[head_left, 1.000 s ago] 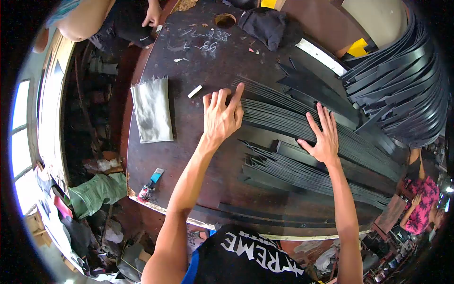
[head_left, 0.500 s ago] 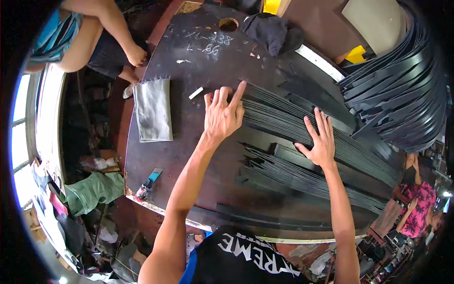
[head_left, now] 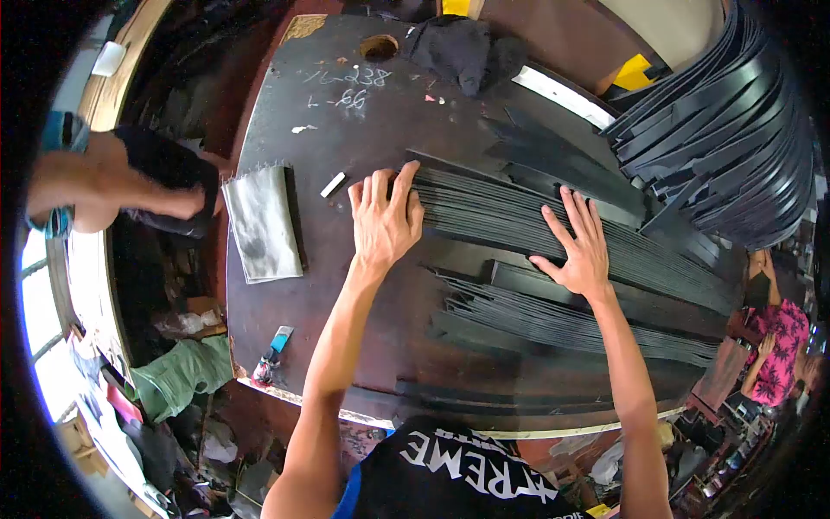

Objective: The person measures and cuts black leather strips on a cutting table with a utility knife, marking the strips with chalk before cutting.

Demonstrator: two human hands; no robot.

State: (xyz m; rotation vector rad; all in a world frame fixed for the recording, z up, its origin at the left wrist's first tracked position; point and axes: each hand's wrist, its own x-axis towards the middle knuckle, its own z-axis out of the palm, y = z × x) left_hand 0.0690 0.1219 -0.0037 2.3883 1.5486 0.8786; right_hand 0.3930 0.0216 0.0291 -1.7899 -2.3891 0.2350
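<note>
Long dark strips (head_left: 493,210) lie side by side in a fanned bundle on the dark table (head_left: 346,285). At the bundle's left end rests my left hand (head_left: 386,221), fingers bent and a little apart, its index finger against the strip ends. My right hand (head_left: 581,251) lies spread flat on the middle of the same bundle. A second bundle of strips (head_left: 536,316) is nearer to me, beside a dark block-like piece (head_left: 519,278). Left of my left hand are a white chalk-like piece (head_left: 333,185) and a folded grey cloth (head_left: 264,225).
A blue-handled tool (head_left: 274,353) lies at the table's left corner. A black cloth (head_left: 462,52) sits by the hole (head_left: 379,48) at the far side. Many strips (head_left: 718,138) hang at the right. One person (head_left: 112,182) is at the left, another (head_left: 778,350) at the right.
The view has shifted, so the table appears further left. The person at the left has moved, with an arm now stretched out. My hands remain on the strips, nearly unchanged in pose.
</note>
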